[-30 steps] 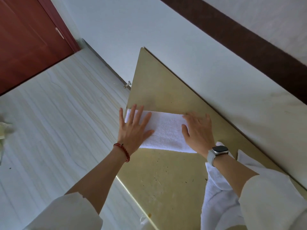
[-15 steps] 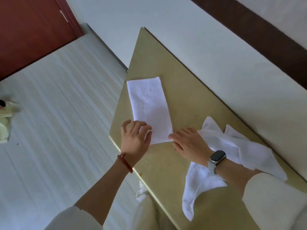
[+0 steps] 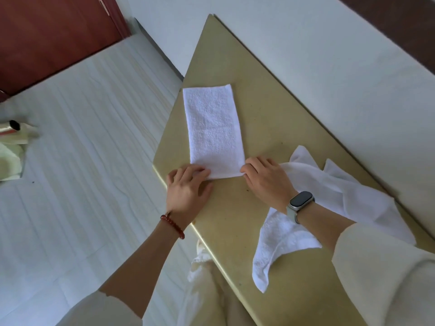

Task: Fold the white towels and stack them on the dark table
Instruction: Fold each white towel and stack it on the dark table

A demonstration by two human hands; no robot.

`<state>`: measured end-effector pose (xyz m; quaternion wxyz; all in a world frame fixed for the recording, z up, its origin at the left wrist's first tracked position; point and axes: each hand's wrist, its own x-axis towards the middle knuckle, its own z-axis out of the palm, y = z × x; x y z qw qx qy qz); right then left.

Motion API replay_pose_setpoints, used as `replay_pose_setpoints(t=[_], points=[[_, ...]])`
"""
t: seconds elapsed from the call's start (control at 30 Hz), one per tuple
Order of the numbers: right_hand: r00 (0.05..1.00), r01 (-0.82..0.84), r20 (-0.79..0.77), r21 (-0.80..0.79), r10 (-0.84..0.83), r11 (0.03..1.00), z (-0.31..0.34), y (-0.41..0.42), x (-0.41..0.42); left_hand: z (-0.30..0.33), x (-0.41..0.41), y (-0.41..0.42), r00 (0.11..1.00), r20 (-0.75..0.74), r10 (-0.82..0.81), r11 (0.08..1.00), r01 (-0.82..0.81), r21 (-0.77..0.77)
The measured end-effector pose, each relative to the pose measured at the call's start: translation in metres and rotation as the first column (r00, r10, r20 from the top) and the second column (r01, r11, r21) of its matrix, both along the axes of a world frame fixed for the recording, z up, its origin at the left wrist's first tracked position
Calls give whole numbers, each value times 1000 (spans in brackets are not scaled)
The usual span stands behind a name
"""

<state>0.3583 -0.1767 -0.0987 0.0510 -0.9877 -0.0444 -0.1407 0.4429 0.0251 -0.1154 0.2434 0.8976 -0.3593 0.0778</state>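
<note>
Folding: towel (image 3: 213,130) strip, near end
Left hand (image 3: 188,188): pinching left corner
Right hand (image 3: 266,178): pinching right corner
Risk: uneven lift skews fold

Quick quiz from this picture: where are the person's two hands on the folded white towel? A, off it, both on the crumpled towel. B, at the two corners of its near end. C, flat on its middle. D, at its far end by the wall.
B: the left hand and right hand each pinch a near corner of the folded white towel, while the crumpled towel lies under the right forearm.
</note>
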Motion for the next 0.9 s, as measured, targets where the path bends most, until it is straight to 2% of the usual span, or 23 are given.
replay_pose_setpoints(t=[0.07,0.17,0.27,0.33,0.47,0.67,0.77,0.9], points=[[1000,20,-9,113,-19,993,7,3,0,5,-1,-7,999,7,47,996,-48,69],[998,54,-54,364,-36,930,21,7,-4,12,-2,-15,994,23,105,990,-107,96],[990,141,-92,592,-108,793,29,9,-10,21,1,-17,996,23,84,996,-84,23],[982,187,-107,669,-155,719,34,8,-13,27,1,-14,999,35,37,997,-34,-75],[991,132,-79,663,-106,737,40,8,-23,39,-2,-7,999,2,-39,983,39,-182],[990,125,-21,598,-141,792,42,8,-29,48,-3,3,973,-220,-75,984,36,-175],[991,132,-92,630,-95,765,45,4,-36,59,-4,12,927,-346,-145,978,81,-193],[979,185,-188,676,-76,713,54,0,-45,71,-9,19,824,-544,-156,976,42,-215]])
